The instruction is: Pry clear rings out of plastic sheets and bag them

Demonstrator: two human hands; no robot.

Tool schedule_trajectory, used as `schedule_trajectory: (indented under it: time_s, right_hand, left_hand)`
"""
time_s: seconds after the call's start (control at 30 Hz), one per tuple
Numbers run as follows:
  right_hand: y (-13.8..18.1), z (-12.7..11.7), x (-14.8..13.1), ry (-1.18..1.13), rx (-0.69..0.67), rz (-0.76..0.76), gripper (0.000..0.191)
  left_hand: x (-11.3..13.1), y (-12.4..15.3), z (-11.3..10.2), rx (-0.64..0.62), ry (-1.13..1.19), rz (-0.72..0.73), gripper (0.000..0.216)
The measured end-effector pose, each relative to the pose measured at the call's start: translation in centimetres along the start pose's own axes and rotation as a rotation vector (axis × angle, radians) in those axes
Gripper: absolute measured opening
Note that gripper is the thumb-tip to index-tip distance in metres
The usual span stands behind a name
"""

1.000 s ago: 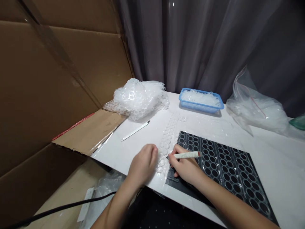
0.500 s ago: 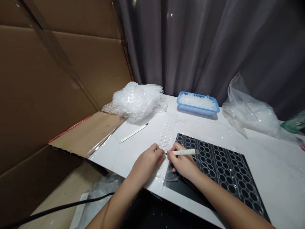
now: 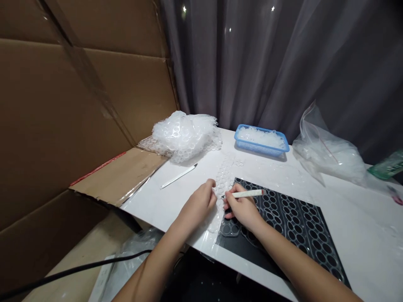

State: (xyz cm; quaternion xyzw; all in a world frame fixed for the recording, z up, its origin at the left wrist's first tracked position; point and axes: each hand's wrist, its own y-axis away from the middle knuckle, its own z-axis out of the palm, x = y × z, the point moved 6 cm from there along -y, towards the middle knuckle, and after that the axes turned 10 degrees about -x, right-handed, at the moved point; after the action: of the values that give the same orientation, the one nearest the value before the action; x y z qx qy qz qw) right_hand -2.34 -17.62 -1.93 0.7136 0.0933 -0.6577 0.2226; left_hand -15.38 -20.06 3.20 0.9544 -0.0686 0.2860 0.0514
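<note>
My right hand (image 3: 244,207) grips a slim white pen-shaped tool (image 3: 247,193) with a dark pointed tip and a red end. Its tip points left, over a clear plastic strip of rings (image 3: 225,170) lying on the table. My left hand (image 3: 200,203) is closed at the left side of that strip, fingertips curled together; what they pinch, if anything, is hidden. Under my right hand and forearm lies a black sheet (image 3: 302,226) covered with rows of clear-edged circles. A small clear piece with rings (image 3: 229,229) rests at the sheet's near left corner.
Another slim white tool (image 3: 179,176) lies left on the white table. Behind it sits a heap of clear ringed plastic (image 3: 187,134). A blue basket (image 3: 262,149) of clear pieces and a zip bag (image 3: 329,153) stand at the back. Cardboard (image 3: 119,176) borders the left side.
My right hand and the tool's tip have moved slightly up along the strip. The fingers of my left hand have also shifted away from me. The camera view has turned a little.
</note>
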Motion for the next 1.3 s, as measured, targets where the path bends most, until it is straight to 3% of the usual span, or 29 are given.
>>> schedule_trajectory:
  time_s: [0.13,0.4,0.47,0.57,0.63,0.7,0.83,0.93,1.13,1.3]
  right_hand:
    - [0.0,-0.1,0.3,-0.015,0.036,0.001,0.024]
    - [-0.1,0.4,-0.3,0.135,-0.017,0.040,0.018]
    - [-0.1,0.4,-0.3,0.150,-0.016,0.053,0.016]
    - [-0.2,0.3,-0.7,0.130,-0.027,0.064,0.016]
    - [-0.7,0.0,-1.2,0.093,-0.025,0.056,0.016]
    - [-1.4,-0.7,-1.9,0.062,0.023,0.023,0.016]
    - [-2.6,-1.8,-1.9,0.082,0.119,-0.011,0.014]
    - [-2.9,-1.5,-1.0,0.088,0.099,-0.023,0.014]
    - [-2.8,-1.2,-0.4,0.146,0.090,-0.048,0.016]
    - [-3.0,-1.0,-0.7,0.218,0.056,-0.067,0.014]
  left_hand:
    - [0.2,-0.5,1.3,-0.122,-0.158,0.048,0.025]
    - [-0.4,-0.8,2.0,-0.095,-0.171,0.045,0.023]
    - [-0.7,-0.9,0.7,-0.021,-0.055,0.044,0.020]
    - [-1.9,-0.5,-3.0,0.280,0.151,-0.059,0.019]
    - [-2.2,-0.5,-4.6,0.398,0.191,-0.093,0.022]
    - [-1.7,-1.3,-4.5,0.313,0.133,-0.053,0.028]
    - [-0.9,-2.5,-1.3,0.059,-0.005,-0.031,0.031]
    - [-0.7,-2.7,0.1,0.027,-0.069,0.018,0.016]
    - [-0.4,-2.9,1.2,-0.111,-0.276,0.058,0.023]
    - [-0.5,-3.1,1.5,-0.116,-0.276,0.050,0.023]
